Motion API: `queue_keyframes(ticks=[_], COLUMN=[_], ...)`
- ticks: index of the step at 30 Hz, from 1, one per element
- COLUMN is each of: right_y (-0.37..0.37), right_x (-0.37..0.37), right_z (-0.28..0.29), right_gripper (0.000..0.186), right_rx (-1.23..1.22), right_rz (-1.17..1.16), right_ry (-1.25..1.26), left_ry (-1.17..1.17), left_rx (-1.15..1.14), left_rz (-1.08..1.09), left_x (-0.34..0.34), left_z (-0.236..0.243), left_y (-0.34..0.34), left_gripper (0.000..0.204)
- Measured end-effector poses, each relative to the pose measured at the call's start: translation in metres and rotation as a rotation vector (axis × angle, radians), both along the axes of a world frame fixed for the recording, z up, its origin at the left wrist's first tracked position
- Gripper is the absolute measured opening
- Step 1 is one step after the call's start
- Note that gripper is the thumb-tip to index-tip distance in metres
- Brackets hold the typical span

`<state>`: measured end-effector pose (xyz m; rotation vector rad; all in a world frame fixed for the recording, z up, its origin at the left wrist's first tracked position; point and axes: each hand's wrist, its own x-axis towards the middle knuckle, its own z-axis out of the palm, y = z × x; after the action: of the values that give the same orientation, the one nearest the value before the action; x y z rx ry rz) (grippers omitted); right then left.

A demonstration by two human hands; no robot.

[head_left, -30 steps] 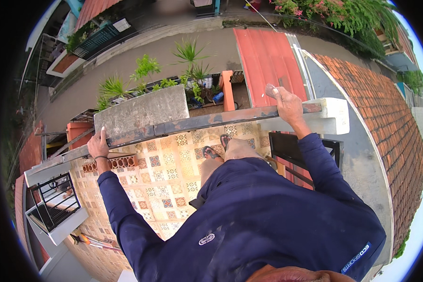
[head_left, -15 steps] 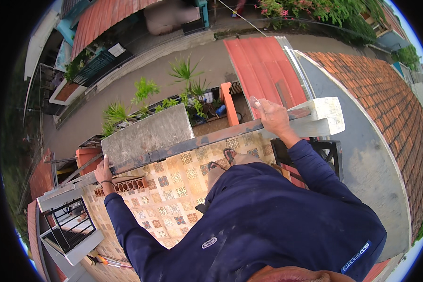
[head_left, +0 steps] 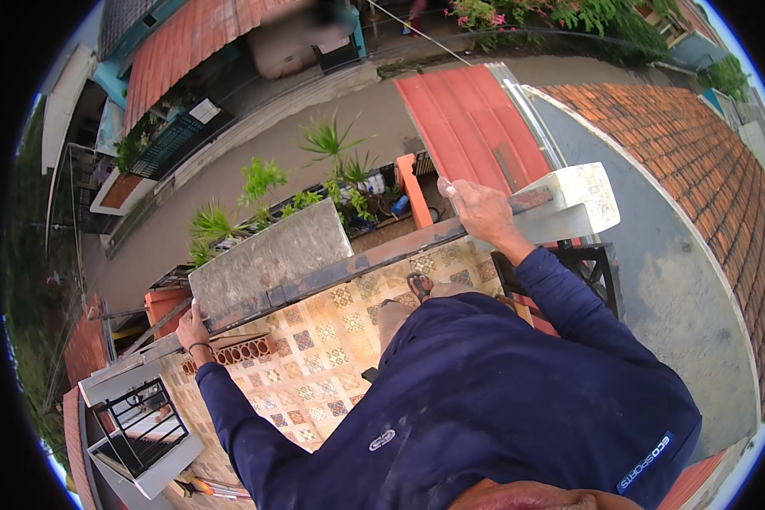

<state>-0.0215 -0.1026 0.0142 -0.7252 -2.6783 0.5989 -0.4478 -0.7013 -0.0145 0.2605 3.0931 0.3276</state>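
There are two hands (head_left: pixel 482 212), one wristband (head_left: pixel 201 346), one shirt (head_left: pixel 501 391), one rail (head_left: pixel 382 257), one grey slab (head_left: pixel 268 255), one white block (head_left: pixel 599 191) and one orange tiled roof (head_left: pixel 663 161).

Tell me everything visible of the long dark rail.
The long, narrow rail looks like metal, its dark coating patchy with reddish-brown areas. A joint shows left of its middle. It slants up to the right in view, alongside a grey slab, its right end at a white block. The right hand rests over it; the left hand is at its left end.
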Motion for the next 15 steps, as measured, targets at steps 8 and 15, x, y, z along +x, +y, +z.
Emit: queue_keyframes(ticks=[8,15], right_y=[0.0014,0.0014], right_x=[-0.0008,-0.0004], right_z=[-0.0035,-0.0009], right_gripper=[0.035,0.033], right_rx=[0.005,0.026], right_rz=[-0.002,0.009], right_ry=[-0.014,-0.014], left_ry=[0.005,0.003], left_rx=[-0.004,-0.008], left_rz=[0.008,0.025], left_x=[0.0008,0.0008], left_z=[0.0004,-0.0006], left_y=[0.0008,0.0009], left_gripper=[0.076,0.075])
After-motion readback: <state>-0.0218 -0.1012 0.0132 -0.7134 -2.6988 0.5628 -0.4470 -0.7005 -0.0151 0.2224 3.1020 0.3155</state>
